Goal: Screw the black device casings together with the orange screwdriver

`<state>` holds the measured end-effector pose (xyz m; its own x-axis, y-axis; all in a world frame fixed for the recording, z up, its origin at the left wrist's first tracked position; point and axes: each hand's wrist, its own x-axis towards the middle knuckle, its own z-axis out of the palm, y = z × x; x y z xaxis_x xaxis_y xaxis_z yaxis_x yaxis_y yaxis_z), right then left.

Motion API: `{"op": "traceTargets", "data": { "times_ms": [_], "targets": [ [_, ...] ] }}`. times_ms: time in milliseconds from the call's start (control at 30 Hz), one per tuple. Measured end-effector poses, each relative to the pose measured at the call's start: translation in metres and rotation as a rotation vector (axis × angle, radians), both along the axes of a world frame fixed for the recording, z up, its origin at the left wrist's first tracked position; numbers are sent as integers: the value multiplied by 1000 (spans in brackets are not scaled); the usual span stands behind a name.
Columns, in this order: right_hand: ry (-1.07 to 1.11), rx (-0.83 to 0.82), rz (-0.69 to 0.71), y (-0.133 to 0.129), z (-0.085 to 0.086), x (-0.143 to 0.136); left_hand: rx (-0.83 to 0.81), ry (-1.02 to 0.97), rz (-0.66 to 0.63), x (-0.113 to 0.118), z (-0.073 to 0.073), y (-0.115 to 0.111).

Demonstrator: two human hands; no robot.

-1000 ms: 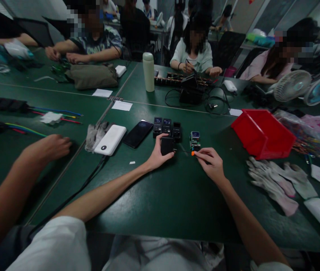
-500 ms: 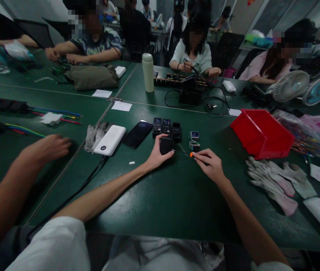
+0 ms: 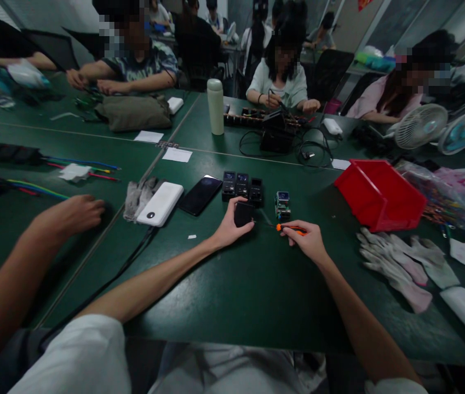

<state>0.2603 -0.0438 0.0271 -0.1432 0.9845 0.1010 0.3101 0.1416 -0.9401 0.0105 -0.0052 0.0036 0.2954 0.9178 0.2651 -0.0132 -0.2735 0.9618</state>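
Observation:
Between the thumb and fingers of my left hand [image 3: 230, 227] sits a small black box [image 3: 244, 214], held just above the green table. My right hand [image 3: 306, 236] grips a screwdriver [image 3: 292, 228] with an orange and black handle; its thin shaft points left at the box's right side. Whether the tip touches the box I cannot tell. Behind the box stand several similar black devices [image 3: 242, 186] with small screens. A bare green circuit board [image 3: 282, 204] with a little screen lies just beyond my right hand.
Left of the devices lie a black phone [image 3: 200, 195], a white power bank [image 3: 160, 203] and a grey glove [image 3: 133, 200]. To the right are a red bin [image 3: 381, 195] and work gloves [image 3: 396, 265]. A neighbour's hand [image 3: 76, 214] rests at the left.
My right hand has shifted its fingers back along the screwdriver, so more of the orange handle shows. The black box in my left hand has moved and turned slightly.

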Motion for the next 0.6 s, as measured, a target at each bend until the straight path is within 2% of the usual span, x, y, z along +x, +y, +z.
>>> {"op": "traceTargets", "data": {
  "times_ms": [233,433,600],
  "targets": [
    [216,-82,-41,3,-7,-6,-4,-6,7,1,-2,1],
    [382,-17,-120,6,-15,-8,69,57,162,0,-2,1],
    [349,-12,-155,5,-18,-11,73,12,99,0,-1,2]
  ]
}}
